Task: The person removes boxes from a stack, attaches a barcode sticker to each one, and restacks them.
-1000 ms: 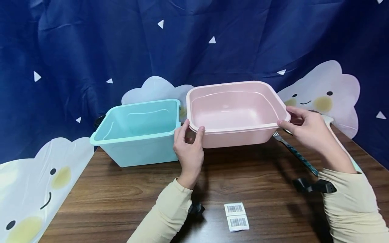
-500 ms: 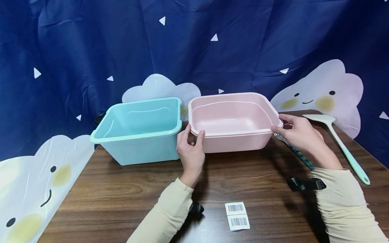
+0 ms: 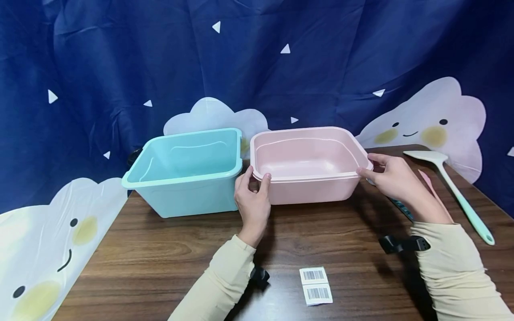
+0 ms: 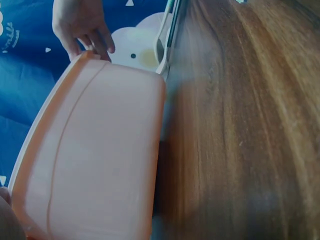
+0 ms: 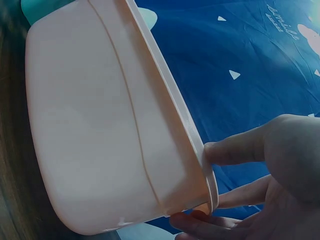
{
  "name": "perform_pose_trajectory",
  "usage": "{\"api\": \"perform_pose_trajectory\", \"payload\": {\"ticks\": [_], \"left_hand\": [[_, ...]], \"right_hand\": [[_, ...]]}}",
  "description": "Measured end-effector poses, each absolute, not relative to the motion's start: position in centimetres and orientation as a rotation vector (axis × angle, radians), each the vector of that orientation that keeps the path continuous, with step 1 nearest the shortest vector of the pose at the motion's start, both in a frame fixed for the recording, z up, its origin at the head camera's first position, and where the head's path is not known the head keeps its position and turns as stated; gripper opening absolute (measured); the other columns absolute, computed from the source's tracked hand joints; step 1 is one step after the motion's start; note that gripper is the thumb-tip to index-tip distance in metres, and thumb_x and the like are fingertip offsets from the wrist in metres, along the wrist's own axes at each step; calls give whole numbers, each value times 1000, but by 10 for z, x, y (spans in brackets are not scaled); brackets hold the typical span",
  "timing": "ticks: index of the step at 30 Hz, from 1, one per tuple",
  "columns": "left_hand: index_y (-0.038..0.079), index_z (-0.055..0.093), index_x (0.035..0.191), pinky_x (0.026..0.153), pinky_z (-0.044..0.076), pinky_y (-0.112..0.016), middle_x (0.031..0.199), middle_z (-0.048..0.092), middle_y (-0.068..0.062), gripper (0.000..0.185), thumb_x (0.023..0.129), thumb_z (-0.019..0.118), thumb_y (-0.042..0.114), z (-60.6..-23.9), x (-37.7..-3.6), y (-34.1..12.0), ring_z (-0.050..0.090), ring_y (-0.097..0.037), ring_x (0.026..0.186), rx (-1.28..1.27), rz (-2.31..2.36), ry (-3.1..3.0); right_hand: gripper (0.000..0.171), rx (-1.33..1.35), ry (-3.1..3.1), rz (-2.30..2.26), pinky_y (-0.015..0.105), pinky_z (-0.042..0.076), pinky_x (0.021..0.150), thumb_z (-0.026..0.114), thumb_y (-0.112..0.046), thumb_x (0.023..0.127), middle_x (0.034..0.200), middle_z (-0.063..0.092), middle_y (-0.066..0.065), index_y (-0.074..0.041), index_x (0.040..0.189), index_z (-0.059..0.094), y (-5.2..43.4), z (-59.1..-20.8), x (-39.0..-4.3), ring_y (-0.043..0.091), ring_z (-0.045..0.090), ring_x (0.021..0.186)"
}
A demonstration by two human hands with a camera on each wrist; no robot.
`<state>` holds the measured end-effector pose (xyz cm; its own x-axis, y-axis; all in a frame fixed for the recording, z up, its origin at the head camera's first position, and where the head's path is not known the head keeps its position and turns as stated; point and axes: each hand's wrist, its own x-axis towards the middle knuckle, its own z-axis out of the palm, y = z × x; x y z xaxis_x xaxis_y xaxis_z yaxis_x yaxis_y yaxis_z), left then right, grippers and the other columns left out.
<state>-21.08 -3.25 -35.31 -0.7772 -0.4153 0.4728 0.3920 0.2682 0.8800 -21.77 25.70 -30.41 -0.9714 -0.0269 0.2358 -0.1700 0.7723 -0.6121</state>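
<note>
Both hands hold a pink plastic bin (image 3: 311, 191) by its rim, opening up, at the back of the wooden table. My left hand (image 3: 254, 211) grips the left front corner, thumb at the front and fingers along the side. The right front corner is pinched by my right hand (image 3: 401, 185), its thumb on the rim; the right wrist view shows other fingers under the bin's lip (image 5: 212, 185). Inside, the pink bin holds nothing visible. A teal bin (image 3: 201, 198) stands close at its left, just beyond my left fingers.
To the right lie a turner (image 3: 461, 196) with a mint handle, a pink utensil (image 3: 429, 180) partly behind the right forearm, and a dark patterned fork handle (image 3: 401, 209). Two barcode labels (image 3: 315, 285) lie near the front. A blue cloud-print curtain (image 3: 257, 58) hangs behind.
The pink bin has come down toward the table, both hands keeping hold of its corners. My right hand has shifted slightly left and down, uncovering the turner and pink utensil.
</note>
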Motion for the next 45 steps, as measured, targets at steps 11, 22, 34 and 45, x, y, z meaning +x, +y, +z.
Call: {"api": "perform_pose_trajectory", "payload": {"ticks": [11,22,34,45], "left_hand": [[-6,64,129,75,51,-30,114,64,-19,47,87,78,10,-357,-212,-33,64,-28,96,36,-1542,-1918],[-6,65,128,82,56,-48,112,64,-23,45,88,77,10,-359,-216,-35,63,-35,99,38,-1527,-1933],[-5,66,127,86,51,-48,110,65,-23,45,87,77,13,-361,-216,-38,61,-35,99,78,-1500,-1972],[-2,65,128,86,51,-49,112,66,-21,44,89,75,15,-361,-216,-40,61,-40,103,72,-1539,-1988]], "right_hand": [[59,150,-2800,948,7,39,65,63,-23,98,121,61,40,20,135,48,258,-306,-219,48,64,109],[62,163,-2860,892,61,49,93,59,-28,100,125,58,41,17,141,44,258,-304,-217,53,61,114],[63,183,-2872,867,62,48,93,59,-27,100,125,59,41,17,141,43,257,-302,-216,53,60,114],[63,158,-2893,875,62,48,95,60,-30,100,126,58,40,14,143,43,257,-299,-214,53,60,115]]}}
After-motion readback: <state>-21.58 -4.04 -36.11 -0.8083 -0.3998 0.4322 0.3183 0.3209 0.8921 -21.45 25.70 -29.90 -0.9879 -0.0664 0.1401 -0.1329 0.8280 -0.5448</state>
